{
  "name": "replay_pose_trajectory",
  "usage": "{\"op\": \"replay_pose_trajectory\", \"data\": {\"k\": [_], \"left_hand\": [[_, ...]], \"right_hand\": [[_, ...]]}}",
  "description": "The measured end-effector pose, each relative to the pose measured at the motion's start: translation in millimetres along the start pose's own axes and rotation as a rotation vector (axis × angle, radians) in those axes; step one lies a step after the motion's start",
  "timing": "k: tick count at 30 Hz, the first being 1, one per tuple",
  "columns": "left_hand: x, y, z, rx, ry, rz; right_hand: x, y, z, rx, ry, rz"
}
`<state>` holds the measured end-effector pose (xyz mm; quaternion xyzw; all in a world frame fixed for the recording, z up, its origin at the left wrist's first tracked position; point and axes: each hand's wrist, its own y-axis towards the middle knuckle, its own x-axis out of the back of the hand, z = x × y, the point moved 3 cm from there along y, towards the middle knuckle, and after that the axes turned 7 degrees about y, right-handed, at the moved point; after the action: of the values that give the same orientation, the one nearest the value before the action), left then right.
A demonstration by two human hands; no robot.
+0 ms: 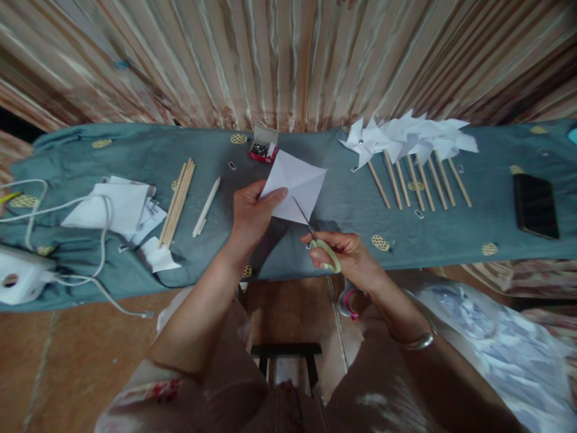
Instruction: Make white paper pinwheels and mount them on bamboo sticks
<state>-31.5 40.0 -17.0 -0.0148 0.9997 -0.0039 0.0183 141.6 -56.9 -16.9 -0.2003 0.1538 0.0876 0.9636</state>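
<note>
My left hand point(255, 210) pinches a square sheet of white paper point(300, 177) by its left side, thumb on top. Faint crease lines cross the sheet. In my right hand point(340, 249) is a pair of scissors point(327, 252) with pale green handles, fingers closed about the loops. Their blades lie over the paper's lower corner and point toward its middle; I cannot tell how far they are apart. Just beyond the sheet stands a small red box point(262, 153) of metal pins, its lid up. A white pen point(207, 206) lies to the left.
Wooden sticks point(178, 201) and white paper sheets point(112, 207) lie at left, beside a white cable point(106, 240) and power strip point(22, 273). Several paper pinwheels point(408, 141) on sticks lie at right, then a black phone point(536, 205). A plastic bag point(491, 343) sits below.
</note>
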Motion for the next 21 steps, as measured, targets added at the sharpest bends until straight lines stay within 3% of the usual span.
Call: {"op": "replay_pose_trajectory", "data": {"k": [15, 21], "left_hand": [[8.7, 7.6, -4.6, 0.006, -0.049, -0.058], [14.5, 10.2, -8.7, 0.006, -0.062, -0.071]], "right_hand": [[3.0, -5.9, 9.4, -0.079, -0.075, 0.041], [17.5, -6.9, 20.1, 0.001, -0.131, 0.011]]}}
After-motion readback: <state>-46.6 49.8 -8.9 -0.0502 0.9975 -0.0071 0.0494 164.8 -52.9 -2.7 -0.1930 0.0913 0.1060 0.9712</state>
